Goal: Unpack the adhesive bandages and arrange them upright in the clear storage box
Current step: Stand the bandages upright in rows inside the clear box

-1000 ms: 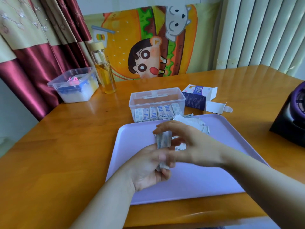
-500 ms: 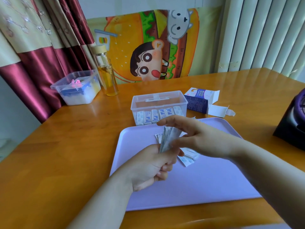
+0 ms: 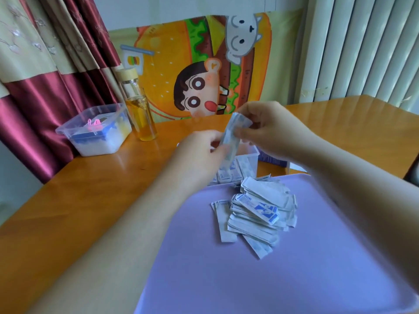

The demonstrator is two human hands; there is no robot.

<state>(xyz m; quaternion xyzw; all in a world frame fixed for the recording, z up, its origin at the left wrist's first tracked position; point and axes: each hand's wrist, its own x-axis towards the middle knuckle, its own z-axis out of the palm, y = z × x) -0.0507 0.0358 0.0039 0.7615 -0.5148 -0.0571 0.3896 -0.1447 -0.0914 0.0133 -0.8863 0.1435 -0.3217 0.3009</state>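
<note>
White bandages point(image 3: 230, 141) are pinched between the left hand point(image 3: 199, 155) and the right hand point(image 3: 272, 132). A loose pile point(image 3: 256, 214) lies on the purple tray point(image 3: 226, 279).

The tray point(image 3: 294, 279) is soft purple. The bandages point(image 3: 256, 214) on it are white with blue marks. The tabletop point(image 3: 68, 211) is shiny orange-brown wood. At 10 o'clock the curtain point(image 3: 34, 98) is dark red and cream with tiny flowers. The bottle point(image 3: 141, 118) holds yellow liquid. The poster point(image 3: 204, 64) shows an orange, green and brown burger. The blinds point(image 3: 362, 48) are pale grey stripes.
</note>
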